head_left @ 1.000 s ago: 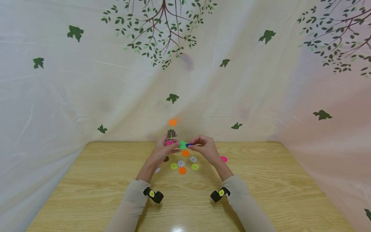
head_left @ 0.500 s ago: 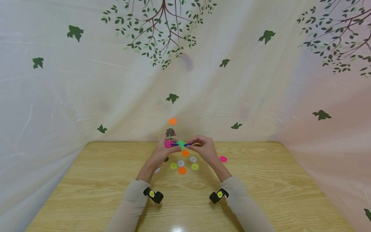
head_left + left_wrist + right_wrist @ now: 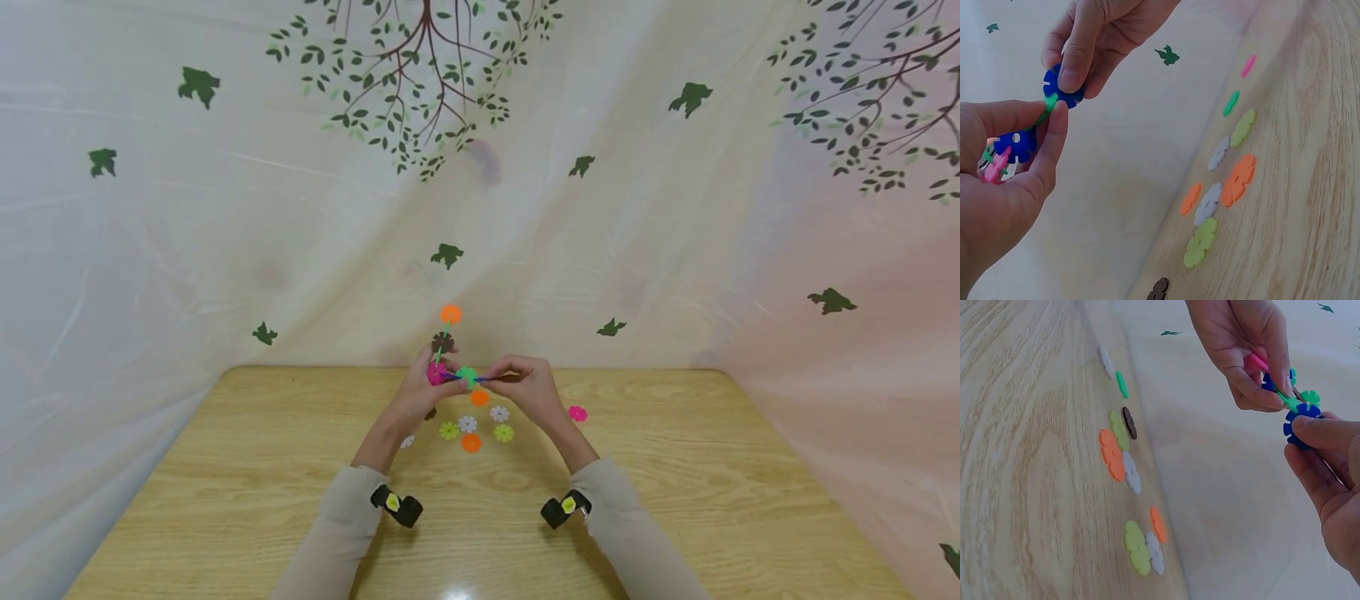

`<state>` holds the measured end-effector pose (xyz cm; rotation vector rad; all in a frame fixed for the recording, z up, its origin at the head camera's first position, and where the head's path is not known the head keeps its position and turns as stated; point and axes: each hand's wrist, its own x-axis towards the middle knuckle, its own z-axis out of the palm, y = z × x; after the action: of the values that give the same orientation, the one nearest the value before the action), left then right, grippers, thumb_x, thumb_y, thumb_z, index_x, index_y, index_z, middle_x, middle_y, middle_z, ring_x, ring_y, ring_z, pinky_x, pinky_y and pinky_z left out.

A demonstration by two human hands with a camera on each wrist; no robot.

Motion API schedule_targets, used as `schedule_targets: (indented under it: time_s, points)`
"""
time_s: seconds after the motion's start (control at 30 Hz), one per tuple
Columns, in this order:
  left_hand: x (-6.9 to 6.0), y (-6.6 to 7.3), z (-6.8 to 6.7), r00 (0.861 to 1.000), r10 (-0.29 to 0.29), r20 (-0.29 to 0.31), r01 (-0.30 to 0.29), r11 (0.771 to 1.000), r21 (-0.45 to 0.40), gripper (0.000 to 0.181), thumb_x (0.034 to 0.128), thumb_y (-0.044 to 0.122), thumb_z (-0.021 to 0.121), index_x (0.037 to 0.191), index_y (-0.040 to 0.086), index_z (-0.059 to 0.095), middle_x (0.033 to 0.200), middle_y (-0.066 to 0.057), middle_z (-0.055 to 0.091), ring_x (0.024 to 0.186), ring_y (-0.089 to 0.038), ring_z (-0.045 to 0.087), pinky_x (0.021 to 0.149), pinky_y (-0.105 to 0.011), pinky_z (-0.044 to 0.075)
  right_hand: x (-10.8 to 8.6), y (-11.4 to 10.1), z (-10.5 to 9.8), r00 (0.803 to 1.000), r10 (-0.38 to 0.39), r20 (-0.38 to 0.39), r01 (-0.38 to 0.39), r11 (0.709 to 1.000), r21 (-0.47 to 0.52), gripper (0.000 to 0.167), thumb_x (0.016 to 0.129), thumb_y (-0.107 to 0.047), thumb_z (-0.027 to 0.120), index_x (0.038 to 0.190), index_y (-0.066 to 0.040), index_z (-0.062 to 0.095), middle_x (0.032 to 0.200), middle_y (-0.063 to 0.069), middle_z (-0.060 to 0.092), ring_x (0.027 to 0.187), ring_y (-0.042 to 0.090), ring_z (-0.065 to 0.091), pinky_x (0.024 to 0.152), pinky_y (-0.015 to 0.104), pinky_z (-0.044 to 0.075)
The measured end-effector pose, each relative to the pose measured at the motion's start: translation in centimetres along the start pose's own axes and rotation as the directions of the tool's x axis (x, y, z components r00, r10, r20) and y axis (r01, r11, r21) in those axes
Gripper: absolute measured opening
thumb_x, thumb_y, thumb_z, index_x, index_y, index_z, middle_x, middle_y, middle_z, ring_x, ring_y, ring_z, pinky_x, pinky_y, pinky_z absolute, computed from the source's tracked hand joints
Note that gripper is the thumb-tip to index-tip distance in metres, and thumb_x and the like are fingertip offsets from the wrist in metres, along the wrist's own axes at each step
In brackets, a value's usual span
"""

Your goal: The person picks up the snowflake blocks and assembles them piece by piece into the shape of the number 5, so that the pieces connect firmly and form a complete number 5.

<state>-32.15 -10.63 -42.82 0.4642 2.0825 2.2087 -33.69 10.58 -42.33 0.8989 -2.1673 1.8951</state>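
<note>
My left hand holds a chain of slotted plastic snowflake discs. Its thumb and fingers pinch a green disc. From there the chain runs through a blue disc to a pink disc. A brown disc and an orange disc rise above the pink one, with thin green pieces between them. Between thumb and fingers my right hand pinches another blue disc. Its edge meets the green disc; how deep the slots engage is hidden by the fingertips.
Loose discs lie on the wooden table below the hands, among them an orange disc, a yellow-green disc and a white disc. Farther right is a pink disc. A printed curtain hangs behind the table.
The chain has turned slightly in my left hand, so more of the pink disc and its blue neighbour shows. My right hand has shifted slightly left, with its blue disc at the green one.
</note>
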Motion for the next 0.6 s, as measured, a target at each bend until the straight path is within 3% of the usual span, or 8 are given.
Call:
schedule_targets:
  time_s: [0.13,0.43,0.6]
  points:
    - [-0.01,0.11,0.03,1.000,0.018,0.015,-0.017,1.000,-0.025,0.060,0.0956,-0.005,0.063,0.146,-0.001,0.032,0.115,-0.012,0.057,0.092,-0.015,0.067,0.093,-0.032,0.059,0.00,-0.08,-0.05,1.000,-0.020,0.008,0.020,1.000,-0.008,0.029,0.087,-0.018,0.082,0.089,0.009,0.073,0.093,0.029,0.072,0.080,0.012,0.073,0.079,0.032,0.063]
    - [-0.20,0.22,0.13,1.000,0.026,0.017,-0.025,0.999,-0.035,0.054,0.0956,-0.008,0.062,0.142,0.002,0.037,0.111,-0.012,0.058,0.090,-0.015,0.067,0.093,-0.036,0.060,-0.16,-0.49,0.44,0.997,-0.081,-0.007,0.081,0.995,-0.056,0.025,0.087,-0.017,0.081,0.088,0.008,0.075,0.090,0.024,0.074,0.080,0.012,0.073,0.077,0.031,0.063]
    - [-0.17,0.11,0.13,1.000,0.011,0.015,-0.010,0.999,-0.030,0.054,0.0957,-0.007,0.062,0.142,0.004,0.038,0.112,-0.012,0.056,0.090,-0.016,0.067,0.093,-0.034,0.060,-0.18,-0.24,0.66,0.998,-0.065,-0.024,0.064,0.997,-0.040,0.012,0.086,-0.003,0.080,0.088,0.007,0.075,0.090,0.025,0.074,0.080,0.012,0.073,0.076,0.030,0.063]
